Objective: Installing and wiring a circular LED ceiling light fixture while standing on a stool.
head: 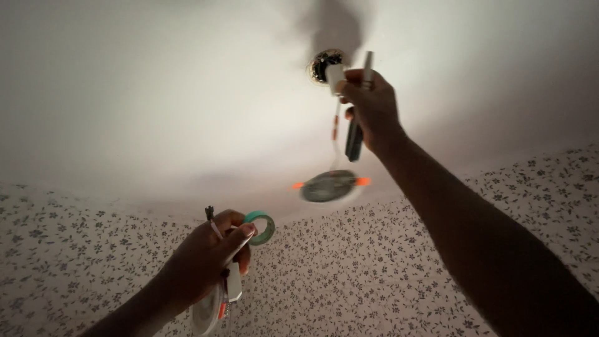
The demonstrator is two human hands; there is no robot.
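White ceiling hole [326, 64] sits just left of right hand [369, 103], its grip closed on screwdriver [355, 134]; left hand [209, 259], far lower, grips tape roll [261, 228].

White ceiling [156, 93] carries the work: 1 round hole [323, 64] far centre, a round lamp [329, 186] hanging below it on wires.

Two round light fittings show: one [329, 186] dangles on its wire below the right hand's fingers [355, 87], one [206, 312] hangs under the left hand's fingers [240, 234]. One green tape roll [261, 227] sits at the left fingertips. One ceiling hole [324, 62] lies just beside the right fingers.
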